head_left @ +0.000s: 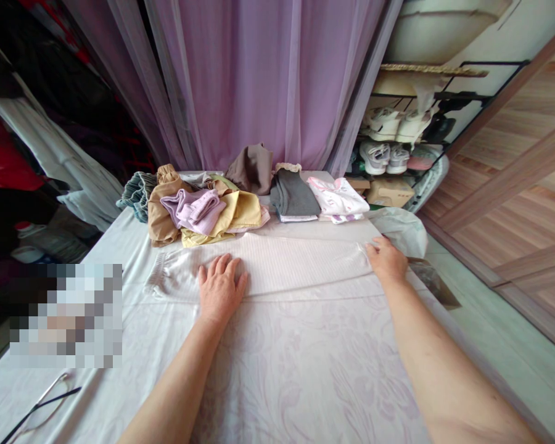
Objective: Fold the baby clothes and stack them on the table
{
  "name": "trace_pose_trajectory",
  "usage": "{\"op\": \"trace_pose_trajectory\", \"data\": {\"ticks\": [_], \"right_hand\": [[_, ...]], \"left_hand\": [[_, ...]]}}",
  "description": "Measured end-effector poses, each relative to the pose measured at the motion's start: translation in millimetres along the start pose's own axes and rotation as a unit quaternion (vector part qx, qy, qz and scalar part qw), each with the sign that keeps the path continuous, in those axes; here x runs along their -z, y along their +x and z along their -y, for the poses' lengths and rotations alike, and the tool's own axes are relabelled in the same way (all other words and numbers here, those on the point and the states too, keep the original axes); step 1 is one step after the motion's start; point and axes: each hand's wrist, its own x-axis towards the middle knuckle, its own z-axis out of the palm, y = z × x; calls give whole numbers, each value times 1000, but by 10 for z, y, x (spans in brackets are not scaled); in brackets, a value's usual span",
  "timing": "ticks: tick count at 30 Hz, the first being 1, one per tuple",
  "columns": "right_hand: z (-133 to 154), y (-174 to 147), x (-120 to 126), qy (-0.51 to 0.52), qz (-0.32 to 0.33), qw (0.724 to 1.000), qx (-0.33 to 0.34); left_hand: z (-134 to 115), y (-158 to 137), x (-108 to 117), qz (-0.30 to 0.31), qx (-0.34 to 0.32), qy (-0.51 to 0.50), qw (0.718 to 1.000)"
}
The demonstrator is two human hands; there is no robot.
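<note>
Two bare hands rest on a pair of pale ribbed trousers point(300, 265), stretched lengthwise across the cloth-covered table point(305, 370) beneath and between the fingers. I'd expect them to handle light and limp, with some give in the knit and nothing fragile about them; the gathered end point(156, 277), just beyond the left fingers, looks the surest place to take hold, with the narrow end under the right fingers a good second.

The left hand point(222, 287) lies palm down, fingers slightly spread, pressing on the fabric and gripping nothing. The right hand point(388, 262) has its fingers bent over the narrow end; from where I stand I can't tell whether they pinch the cloth or only touch it.

Past the left fingertips sit a crumpled lilac garment point(197, 209) and a yellow one point(247, 209); nearer the right fingers, a folded white garment with pink trim point(337, 196).
</note>
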Motion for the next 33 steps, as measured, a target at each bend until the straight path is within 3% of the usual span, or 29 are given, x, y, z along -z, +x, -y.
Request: {"op": "trace_pose_trajectory", "data": {"ticks": [3,5,8,11,14,16,25,29,33], "right_hand": [[-73,79,33,20,33,998,-45],[-99,61,73,27,18,999,-38],[-59,-83,94,18,-27,996,88],[49,-257,47,-39,34,977,209],[137,-351,0,-103,113,965,212],[164,-373,-3,-120,129,962,207],[197,-510,23,-105,61,975,185],[248,-611,31,-76,-44,979,184],[469,-825,35,-59,-69,969,229]], "left_hand": [[-10,5,12,2,-1,-2,1000],[-16,8,17,2,1,-5,1000],[-21,11,19,2,4,-12,1000],[-19,7,14,4,0,-14,1000],[-12,2,6,1,-4,-7,1000],[-8,1,1,-3,-5,-7,1000],[-26,2,6,5,1,6,1000],[-28,2,6,8,1,11,1000],[-33,9,9,18,5,16,1000]]}}
